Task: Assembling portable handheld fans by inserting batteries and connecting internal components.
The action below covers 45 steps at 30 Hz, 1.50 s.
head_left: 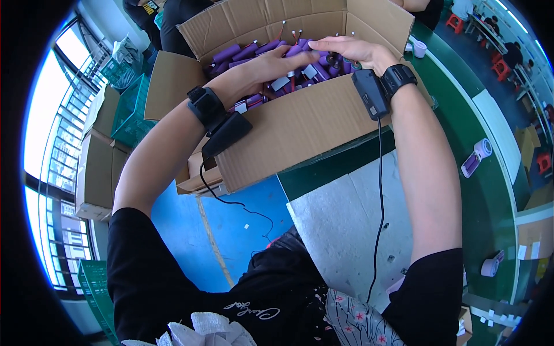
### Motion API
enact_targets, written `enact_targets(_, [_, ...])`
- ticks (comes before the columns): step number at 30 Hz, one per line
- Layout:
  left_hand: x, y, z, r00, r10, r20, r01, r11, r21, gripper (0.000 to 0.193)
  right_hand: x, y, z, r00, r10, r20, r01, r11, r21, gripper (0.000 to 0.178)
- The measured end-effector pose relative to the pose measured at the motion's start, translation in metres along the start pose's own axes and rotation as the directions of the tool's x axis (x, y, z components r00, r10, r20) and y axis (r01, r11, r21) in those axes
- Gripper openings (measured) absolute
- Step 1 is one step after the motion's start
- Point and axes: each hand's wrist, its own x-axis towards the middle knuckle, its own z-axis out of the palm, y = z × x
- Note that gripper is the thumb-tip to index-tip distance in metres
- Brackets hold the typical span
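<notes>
A brown cardboard box (300, 124) with raised flaps holds a heap of purple cylindrical battery packs (228, 53), several with thin wires and small white connectors. My left hand (274, 64) lies across the top of the heap, fingers stretched toward the right. From the other side my right hand (358, 51) reaches over the packs, its fingers extended to the left and close to the left fingertips. Both hands touch the heap, and neither visibly grips a pack. Parts of the fingertips are hidden among the packs. Each wrist wears a black strapped device (209, 109) with a cable.
Below the box are a green work surface (461, 115) and a grey sheet (352, 213). Purple-and-white handheld devices (478, 157) lie along the right. Green crates (131, 109) and cartons (98, 173) stand at the left by the windows. Other people are beyond the box.
</notes>
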Motion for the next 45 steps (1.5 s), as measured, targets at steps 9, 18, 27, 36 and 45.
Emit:
enact_targets(9, [0.014, -0.003, -0.004, 1.000, -0.007, 0.016, 0.005, 0.993, 0.115, 0.102, 0.001, 0.000, 0.010, 0.989, 0.049, -0.142, -0.050, 0.999, -0.006, 0.094])
enact_targets(18, [0.029, -0.018, -0.002, 0.999, 0.033, 0.008, -0.031, 0.979, -0.203, 0.080, 0.009, 0.013, -0.006, 0.994, 0.084, -0.067, -0.083, 0.996, 0.010, 0.089])
enact_targets(27, [0.005, -0.007, 0.004, 0.992, 0.065, -0.110, -0.093, 0.957, -0.275, 0.082, 0.000, 0.007, -0.004, 1.000, -0.002, 0.020, 0.000, 0.998, 0.066, 0.085])
enact_targets(36, [0.020, -0.004, 0.016, 0.987, 0.125, 0.104, -0.107, 0.981, -0.164, 0.092, 0.008, 0.008, 0.001, 0.961, 0.208, -0.182, -0.258, 0.910, -0.324, 0.101])
enact_targets(45, [0.032, 0.021, 0.052, 0.985, -0.052, -0.165, -0.033, 0.880, -0.474, 0.085, -0.002, 0.009, -0.002, 0.969, 0.132, -0.209, -0.071, 0.958, 0.278, 0.094])
